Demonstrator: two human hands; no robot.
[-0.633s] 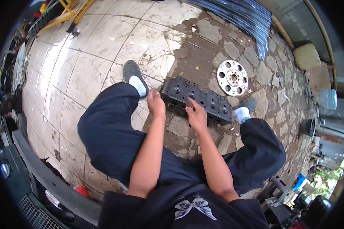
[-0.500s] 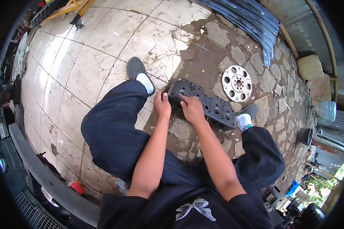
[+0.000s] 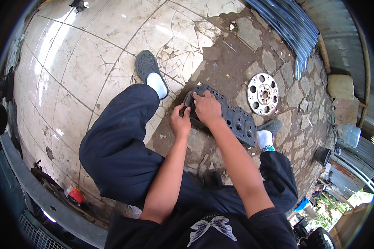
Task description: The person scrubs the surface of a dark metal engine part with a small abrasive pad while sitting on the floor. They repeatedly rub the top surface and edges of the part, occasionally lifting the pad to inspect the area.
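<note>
A dark metal cylinder head with round valves and bolt holes in its face lies slantwise on the ground between my feet. My left hand is closed at its left end, with thumb and fingers bent around the edge. Over the upper face, near that same end, my right hand is closed with bent fingertips pressed against the metal. It covers the part of the face under it, and anything small in those fingers is hidden. Beyond the right end lies a round flat metal flywheel plate with large holes, apart from both hands.
Cracked white tiles cover the left; dirt and flat stones lie right. Blue-grey corrugated sheets rest at the upper right. My shod feet flank the cylinder head. A grey vehicle bumper and a red can are at lower left.
My right hand has shifted toward the upper left end of the cylinder head, and its fingers are more bent. My left hand stays at the left end, its fingers more curled. The view has shifted slightly.
</note>
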